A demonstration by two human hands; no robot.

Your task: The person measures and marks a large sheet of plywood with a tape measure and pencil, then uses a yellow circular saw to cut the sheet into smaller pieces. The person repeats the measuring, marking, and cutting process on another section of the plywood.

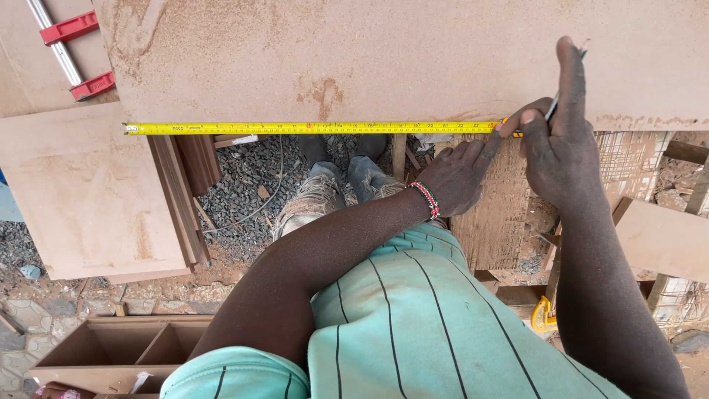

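From the head camera, a large brown fibreboard sheet (384, 52) fills the top of the view, and a yellow tape measure blade (310, 128) lies stretched along the sheet's near edge, its hooked end toward the sheet's left corner and its other end under the hands. The left hand (461, 174) presses its fingertips on the blade just at the sheet's edge, pinning it there; its grip is flat and spread rather than clenched, and a red, white and black beaded bracelet (426, 199) circles its wrist. The right hand (557, 140) sits just beside the left one, over the same edge of the sheet, its grip closed on a pencil (554, 106) whose tip meets the board close to the blade's end. Below the sheet's edge the person's mint-green striped shirt (413, 325) takes up the lower middle of the view, with frayed jeans and dark shoes (340, 151) on grey gravel (244, 185) under the sheet. Left of the sheet, a second, smaller board (88, 199) rests on a stack of dark wood strips (181, 192), and a bar clamp with red jaws (70, 52) lies near the sheet's upper left corner. Well below that smaller board stands an open brown cabinet carcass (125, 347). A yellow tool (543, 316) shows beside the right forearm, partly hidden.
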